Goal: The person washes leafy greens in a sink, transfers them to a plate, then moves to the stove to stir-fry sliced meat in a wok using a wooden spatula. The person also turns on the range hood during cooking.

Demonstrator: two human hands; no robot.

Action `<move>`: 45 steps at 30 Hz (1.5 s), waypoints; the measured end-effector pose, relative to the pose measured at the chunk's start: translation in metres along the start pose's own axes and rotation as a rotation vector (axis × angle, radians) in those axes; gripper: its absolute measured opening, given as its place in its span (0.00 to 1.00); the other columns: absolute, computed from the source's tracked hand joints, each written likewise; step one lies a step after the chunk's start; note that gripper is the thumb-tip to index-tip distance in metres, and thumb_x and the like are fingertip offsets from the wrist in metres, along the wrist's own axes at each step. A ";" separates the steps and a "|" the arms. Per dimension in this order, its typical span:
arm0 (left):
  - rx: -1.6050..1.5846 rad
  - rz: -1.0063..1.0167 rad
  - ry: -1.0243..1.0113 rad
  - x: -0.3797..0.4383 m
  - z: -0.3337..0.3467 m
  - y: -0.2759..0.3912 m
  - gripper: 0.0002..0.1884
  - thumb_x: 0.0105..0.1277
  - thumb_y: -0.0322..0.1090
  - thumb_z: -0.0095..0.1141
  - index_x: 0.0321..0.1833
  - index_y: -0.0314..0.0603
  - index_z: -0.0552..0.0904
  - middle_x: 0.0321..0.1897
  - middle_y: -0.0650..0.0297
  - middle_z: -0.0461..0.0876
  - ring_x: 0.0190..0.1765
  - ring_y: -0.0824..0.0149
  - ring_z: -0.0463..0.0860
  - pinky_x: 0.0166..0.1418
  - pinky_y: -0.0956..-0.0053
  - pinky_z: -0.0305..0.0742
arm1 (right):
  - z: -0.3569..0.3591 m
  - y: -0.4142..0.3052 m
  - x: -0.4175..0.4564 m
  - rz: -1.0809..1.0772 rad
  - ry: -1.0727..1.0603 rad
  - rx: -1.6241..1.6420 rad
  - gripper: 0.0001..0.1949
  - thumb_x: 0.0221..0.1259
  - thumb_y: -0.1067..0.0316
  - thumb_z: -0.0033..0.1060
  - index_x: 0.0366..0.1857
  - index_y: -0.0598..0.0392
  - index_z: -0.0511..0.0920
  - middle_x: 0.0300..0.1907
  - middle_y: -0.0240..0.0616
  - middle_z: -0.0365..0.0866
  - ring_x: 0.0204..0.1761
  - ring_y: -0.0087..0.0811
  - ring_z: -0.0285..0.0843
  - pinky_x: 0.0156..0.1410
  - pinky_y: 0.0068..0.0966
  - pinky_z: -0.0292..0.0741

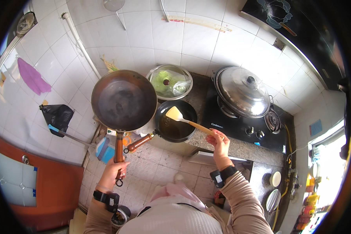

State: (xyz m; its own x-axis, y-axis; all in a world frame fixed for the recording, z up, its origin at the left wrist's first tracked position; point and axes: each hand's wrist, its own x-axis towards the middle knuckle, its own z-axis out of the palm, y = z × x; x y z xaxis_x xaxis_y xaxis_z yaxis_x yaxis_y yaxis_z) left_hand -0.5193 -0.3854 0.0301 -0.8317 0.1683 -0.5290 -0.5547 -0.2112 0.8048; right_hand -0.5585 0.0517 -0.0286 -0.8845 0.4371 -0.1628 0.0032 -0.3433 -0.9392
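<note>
My left hand [117, 169] is closed around the wooden handle of a large dark wok [124, 101], held up at the left with its inside facing me. My right hand [219, 142] grips the wooden handle of a spatula [175, 114] with a pale yellow blade. That blade is over a smaller black frying pan [175, 133], which has dark liquid in its bottom and a wooden handle pointing lower left. Whether the blade touches the pan cannot be told. Behind the pan, a glass-lidded bowl [187, 90] shows leafy greens and a plastic bag.
A black gas stove [231, 131] carries a large lidded metal pot [242, 90]; a second burner [272, 120] is at its right. The granite counter [251, 153] runs along the front. A blue-handled mop or brush pole leans at the left, near an orange door [58, 187].
</note>
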 end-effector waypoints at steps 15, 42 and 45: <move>0.121 -0.046 -0.188 0.026 0.029 -0.026 0.12 0.66 0.31 0.66 0.36 0.46 0.72 0.18 0.70 0.73 0.18 0.77 0.71 0.23 0.79 0.70 | 0.053 -0.118 -0.042 -0.183 -0.100 -0.167 0.14 0.71 0.65 0.64 0.50 0.65 0.84 0.33 0.44 0.89 0.30 0.29 0.88 0.41 0.22 0.84; -0.121 -0.111 -0.238 0.007 0.035 -0.018 0.12 0.66 0.30 0.65 0.35 0.50 0.71 0.17 0.75 0.68 0.17 0.78 0.68 0.23 0.79 0.64 | 0.062 -0.098 -0.028 -0.251 -0.095 0.038 0.14 0.74 0.65 0.61 0.52 0.65 0.84 0.33 0.42 0.89 0.31 0.26 0.87 0.40 0.20 0.84; -0.147 -0.093 -0.244 0.008 0.031 -0.015 0.12 0.66 0.30 0.64 0.34 0.49 0.71 0.16 0.75 0.68 0.16 0.78 0.67 0.21 0.79 0.62 | 0.023 -0.089 -0.026 -0.200 0.018 0.174 0.14 0.73 0.65 0.60 0.52 0.64 0.84 0.32 0.41 0.88 0.31 0.27 0.87 0.39 0.21 0.84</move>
State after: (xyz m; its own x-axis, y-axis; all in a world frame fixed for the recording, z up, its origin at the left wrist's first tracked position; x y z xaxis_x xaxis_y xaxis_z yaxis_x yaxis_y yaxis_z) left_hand -0.5165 -0.3510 0.0220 -0.7570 0.4163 -0.5037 -0.6402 -0.3179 0.6993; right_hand -0.5461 0.0517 0.0658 -0.8512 0.5247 0.0141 -0.2526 -0.3858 -0.8873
